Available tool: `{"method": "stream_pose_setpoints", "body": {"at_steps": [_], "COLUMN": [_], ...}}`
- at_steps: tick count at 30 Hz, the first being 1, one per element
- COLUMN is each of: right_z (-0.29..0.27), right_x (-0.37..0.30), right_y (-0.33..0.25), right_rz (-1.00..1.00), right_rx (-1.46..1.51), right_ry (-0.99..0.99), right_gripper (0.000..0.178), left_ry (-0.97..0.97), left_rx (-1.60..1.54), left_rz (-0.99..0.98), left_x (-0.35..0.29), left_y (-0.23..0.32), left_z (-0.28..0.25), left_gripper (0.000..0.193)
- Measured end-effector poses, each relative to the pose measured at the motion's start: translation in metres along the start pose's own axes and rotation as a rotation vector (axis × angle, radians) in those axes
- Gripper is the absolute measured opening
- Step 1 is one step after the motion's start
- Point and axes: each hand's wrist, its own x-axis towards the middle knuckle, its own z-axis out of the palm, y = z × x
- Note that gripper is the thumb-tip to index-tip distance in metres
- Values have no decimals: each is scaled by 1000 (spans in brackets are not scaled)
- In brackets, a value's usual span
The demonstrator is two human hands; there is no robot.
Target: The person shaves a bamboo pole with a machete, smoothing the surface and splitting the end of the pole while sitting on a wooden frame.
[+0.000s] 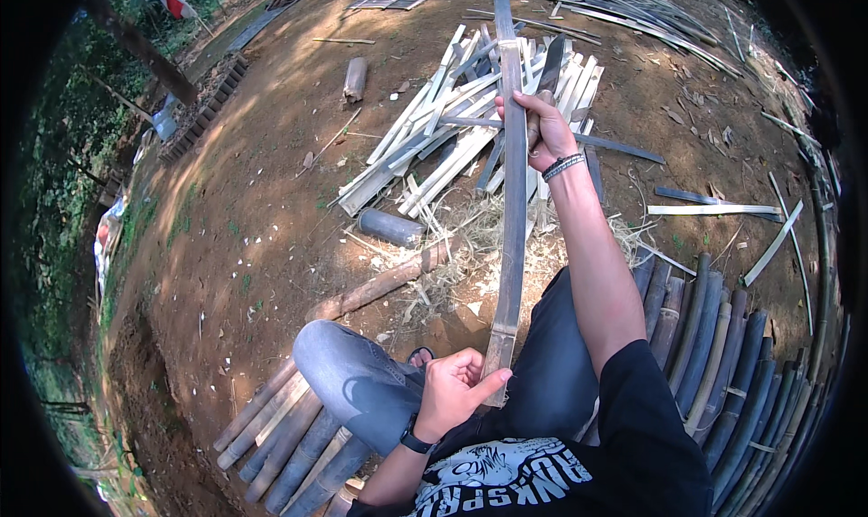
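A row of dark bamboo poles (pixel 741 372) lies nearer you than the pile of split strips (pixel 425 146), off to its right. Your long bamboo strip (pixel 514 218) reaches from your lap across the pile. Your right hand (pixel 550 135), over the pile's right part, curls around that strip; your left hand (pixel 455 392), well short of the pile, pinches its near end between thumb and bent fingers. A short dark tube (pixel 391 227) rests at the pile's near side.

Long bamboo strip (pixel 514 200), left hand (pixel 454 390) at near end, right hand (pixel 550 133) farther along, strip pile (pixel 425 119) beyond
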Motion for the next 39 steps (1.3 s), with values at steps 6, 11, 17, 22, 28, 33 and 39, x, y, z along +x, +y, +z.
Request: {"method": "stream_pose_setpoints", "body": {"at_steps": [6, 11, 17, 22, 28, 33, 39], "right_z": [2, -3, -11, -13, -6, -2, -5], "right_x": [-3, -1, 6, 10, 8, 8, 13], "right_y": [-6, -6, -3, 7, 13, 15, 21], "right_rz": [-26, -6, 21, -14, -114, -136, -149], "right_rx": [30, 36, -7, -103, -298, -269, -220], "right_ry": [-42, -65, -65, 7, 112, 169, 200], "right_gripper": [34, 33, 30, 29, 24, 18, 19], "left_ry": [0, -11, 88, 118, 44, -25, -141], "left_rx": [-38, 85, 207, 175, 76, -388, -773], "left_rz": [-68, 49, 300, 316, 161, -63, -173], "left_x": [0, -1, -3, -6, -7, -5, -4], "left_y": [-7, 3, 24, 36, 40, 32, 27], "left_z": [1, -1, 3, 2, 0, 4, 5], "left_gripper": [24, 36, 36, 34, 38, 41, 48]}}
